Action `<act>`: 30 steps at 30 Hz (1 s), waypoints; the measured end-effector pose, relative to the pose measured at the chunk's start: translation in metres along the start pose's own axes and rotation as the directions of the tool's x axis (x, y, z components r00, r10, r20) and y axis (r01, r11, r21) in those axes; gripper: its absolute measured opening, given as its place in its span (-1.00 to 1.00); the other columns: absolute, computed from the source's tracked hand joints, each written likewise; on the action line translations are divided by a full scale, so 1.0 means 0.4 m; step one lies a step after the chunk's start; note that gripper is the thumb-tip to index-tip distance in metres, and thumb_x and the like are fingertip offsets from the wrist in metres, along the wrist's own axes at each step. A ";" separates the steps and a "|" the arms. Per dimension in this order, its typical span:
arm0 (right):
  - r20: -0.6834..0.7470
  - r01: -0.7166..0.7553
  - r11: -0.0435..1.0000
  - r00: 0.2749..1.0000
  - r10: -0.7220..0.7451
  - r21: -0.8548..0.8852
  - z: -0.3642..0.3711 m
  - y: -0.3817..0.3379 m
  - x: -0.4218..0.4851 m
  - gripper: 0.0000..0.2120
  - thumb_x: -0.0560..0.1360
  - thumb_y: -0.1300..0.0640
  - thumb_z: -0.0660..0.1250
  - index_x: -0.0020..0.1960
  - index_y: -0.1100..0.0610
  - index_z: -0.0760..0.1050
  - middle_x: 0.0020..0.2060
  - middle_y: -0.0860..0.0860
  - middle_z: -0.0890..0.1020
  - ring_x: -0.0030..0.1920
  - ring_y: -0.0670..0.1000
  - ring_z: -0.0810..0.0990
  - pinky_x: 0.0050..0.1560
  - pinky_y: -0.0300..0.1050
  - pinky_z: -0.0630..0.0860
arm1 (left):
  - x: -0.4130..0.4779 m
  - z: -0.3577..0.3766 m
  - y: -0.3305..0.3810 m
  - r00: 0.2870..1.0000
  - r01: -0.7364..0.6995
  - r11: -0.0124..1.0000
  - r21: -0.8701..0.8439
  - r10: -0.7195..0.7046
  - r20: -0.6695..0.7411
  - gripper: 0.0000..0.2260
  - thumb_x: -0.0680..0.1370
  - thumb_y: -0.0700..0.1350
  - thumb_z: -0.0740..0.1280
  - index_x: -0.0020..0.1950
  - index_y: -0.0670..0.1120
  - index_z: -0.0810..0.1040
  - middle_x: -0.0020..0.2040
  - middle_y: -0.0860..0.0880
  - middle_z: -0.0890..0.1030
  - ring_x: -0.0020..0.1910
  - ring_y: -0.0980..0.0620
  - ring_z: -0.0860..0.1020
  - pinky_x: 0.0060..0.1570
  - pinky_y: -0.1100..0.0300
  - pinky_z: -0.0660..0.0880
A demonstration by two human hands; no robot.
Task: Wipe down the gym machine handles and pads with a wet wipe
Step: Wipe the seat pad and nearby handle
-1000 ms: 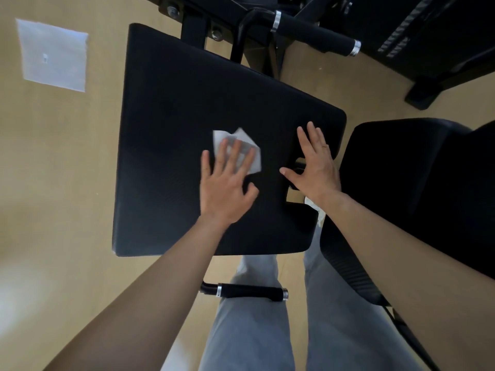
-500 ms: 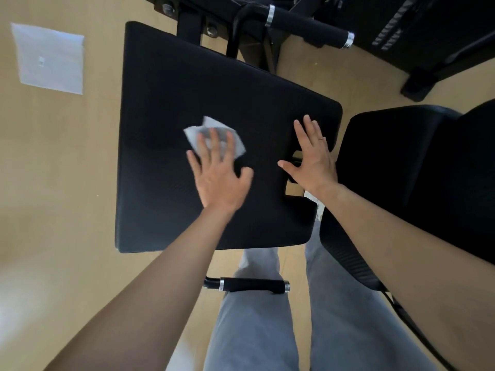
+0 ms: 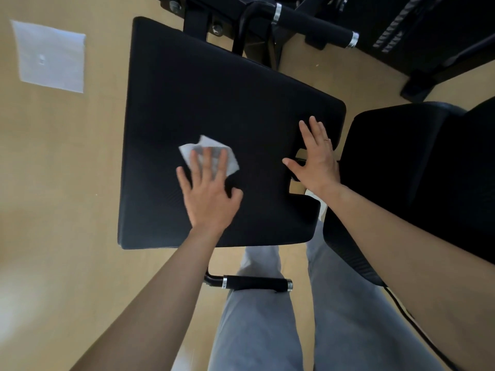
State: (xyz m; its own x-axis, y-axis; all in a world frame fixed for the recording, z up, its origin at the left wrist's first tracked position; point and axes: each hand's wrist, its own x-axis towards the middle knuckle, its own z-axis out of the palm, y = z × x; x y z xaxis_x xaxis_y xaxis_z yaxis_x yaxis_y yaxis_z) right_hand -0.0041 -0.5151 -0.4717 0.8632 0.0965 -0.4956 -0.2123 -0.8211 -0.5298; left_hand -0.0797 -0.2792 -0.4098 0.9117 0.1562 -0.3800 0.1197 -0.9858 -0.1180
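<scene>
In the upper left of the frame a pale square sheet lies on the floor; what it is I cannot tell. In the middle my left hand, a little blurred, presses the wet wipe with straight fingers onto the large black pad, hiding the wipe's lower part. Below centre a black handle lies across my leg. My right hand rests flat and open at a notch in the pad's right edge. A second pad is cut off at the right border.

Soft daylight, left hand motion-blurred (fingers especially), wide-angle edge bending
</scene>
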 end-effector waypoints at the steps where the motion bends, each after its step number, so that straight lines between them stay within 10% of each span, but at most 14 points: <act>1: -0.007 -0.003 1.000 1.000 0.003 0.007 0.005 0.000 -0.004 -0.12 0.56 -0.08 0.43 0.67 -0.04 -0.04 0.67 -0.05 -0.08 0.65 0.00 -0.16 0.63 0.21 0.06 | -0.001 -0.005 -0.021 0.996 0.087 0.996 -0.024 -0.087 -0.013 -0.22 0.54 0.16 0.23 0.69 0.11 -0.06 0.69 -0.09 -0.07 0.66 -0.20 -0.15 0.57 -0.31 -0.16; 9: -0.030 -0.012 1.000 0.999 0.012 0.002 0.014 -0.005 -0.011 -0.15 0.57 -0.05 0.42 0.67 -0.02 -0.02 0.67 -0.03 -0.05 0.66 0.03 -0.14 0.63 0.21 0.06 | 0.032 -0.011 -0.009 0.947 0.299 0.937 -0.184 -0.315 -0.066 -0.19 0.55 0.15 0.21 0.69 -0.02 -0.09 0.69 -0.13 -0.09 0.65 -0.28 -0.15 0.58 -0.31 -0.09; 16: -0.107 -0.039 0.996 0.993 0.048 0.085 0.020 -0.036 -0.040 -0.29 0.58 0.07 0.43 0.63 0.07 0.17 0.64 0.02 0.12 0.63 0.07 0.09 0.56 0.15 0.28 | -0.014 0.037 0.119 0.970 -0.241 0.969 -0.056 0.242 0.013 -0.24 0.53 0.18 0.19 0.69 0.00 0.05 0.69 -0.08 0.00 0.66 -0.22 -0.15 0.59 -0.31 -0.11; 22: -0.382 0.311 0.947 0.886 -0.262 0.074 0.087 -0.100 -0.159 -0.59 0.58 0.26 0.33 0.42 0.25 0.49 0.42 0.20 0.48 0.42 0.15 0.47 0.41 0.11 0.46 | -0.027 0.018 0.096 0.947 -0.316 0.914 -0.253 0.290 -0.138 -0.40 0.54 -0.13 0.23 0.60 -0.13 0.31 0.64 -0.10 0.24 0.65 -0.13 0.09 0.61 -0.18 0.06; 26: -0.198 0.496 0.868 0.855 -0.480 0.038 0.163 -0.140 -0.207 -0.51 0.65 0.18 0.24 0.56 0.20 0.33 0.58 0.18 0.29 0.61 0.17 0.21 0.57 0.14 0.26 | -0.066 0.002 0.013 0.935 -0.253 0.910 -0.327 0.144 -0.323 -0.51 0.53 -0.20 0.23 0.48 -0.15 0.49 0.54 -0.13 0.42 0.59 -0.13 0.29 0.57 -0.12 0.21; 30: 0.080 0.458 0.866 0.889 -0.452 -0.198 0.196 -0.157 -0.168 -0.42 0.73 -0.08 -0.07 0.69 0.03 -0.12 0.67 0.07 -0.11 0.66 0.14 -0.20 0.64 0.17 -0.02 | -0.111 0.031 -0.069 0.980 0.008 0.989 -0.151 -0.038 -0.198 -0.35 0.52 -0.03 0.30 0.62 -0.05 0.29 0.66 -0.14 0.15 0.65 -0.18 0.06 0.61 -0.17 0.02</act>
State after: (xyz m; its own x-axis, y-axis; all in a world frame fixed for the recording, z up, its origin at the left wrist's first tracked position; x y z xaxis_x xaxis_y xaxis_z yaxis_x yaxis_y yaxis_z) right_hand -0.0846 -0.4259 -0.4592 0.8265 0.5014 -0.2558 0.3023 -0.7787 -0.5498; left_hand -0.1283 -0.2581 -0.4008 0.9663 0.1778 -0.1863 0.1844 -0.9827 0.0186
